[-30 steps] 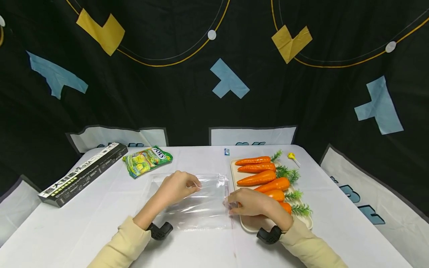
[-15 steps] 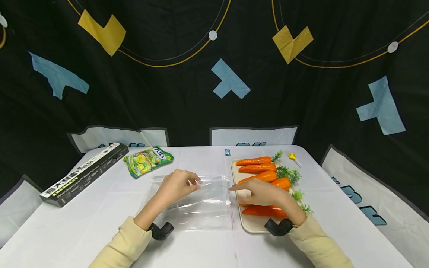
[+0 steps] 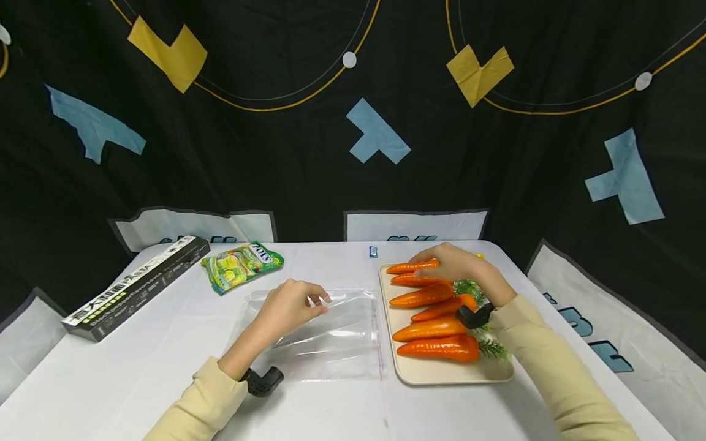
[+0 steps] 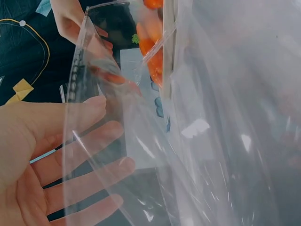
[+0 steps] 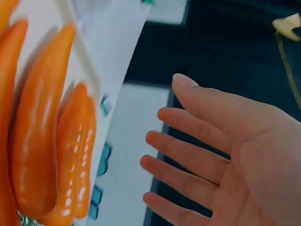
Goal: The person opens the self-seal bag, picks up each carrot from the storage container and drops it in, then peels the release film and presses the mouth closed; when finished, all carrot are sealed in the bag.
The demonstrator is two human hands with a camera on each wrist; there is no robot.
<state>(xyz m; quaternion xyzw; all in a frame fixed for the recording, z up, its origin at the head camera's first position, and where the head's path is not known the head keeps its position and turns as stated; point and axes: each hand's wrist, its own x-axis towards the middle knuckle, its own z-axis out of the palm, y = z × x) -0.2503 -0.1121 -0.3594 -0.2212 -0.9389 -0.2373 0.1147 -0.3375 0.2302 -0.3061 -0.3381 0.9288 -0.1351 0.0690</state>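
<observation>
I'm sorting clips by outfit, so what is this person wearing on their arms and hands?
The left sleeve and right sleeve are plain and pale beige-yellow. The left wrist device and right wrist device are small and black, with no cable in view. The left hand and right hand are bare, without gloves.

On the white cloth-covered table (image 3: 314, 413), a long black rectangular carton (image 3: 140, 288) lies along the left edge; a green-and-yellow plastic pouch (image 3: 242, 265) lies right of its far end. A flat clear plastic bag (image 3: 336, 349) lies mid-table, before the pouch. Right of it, a cream rectangular tray (image 3: 430, 372) holds six tapered orange carrots (image 3: 430, 329), ranked from far edge to near. A small blue-and-white packet (image 3: 373, 251) lies behind the tray's far left corner.
</observation>
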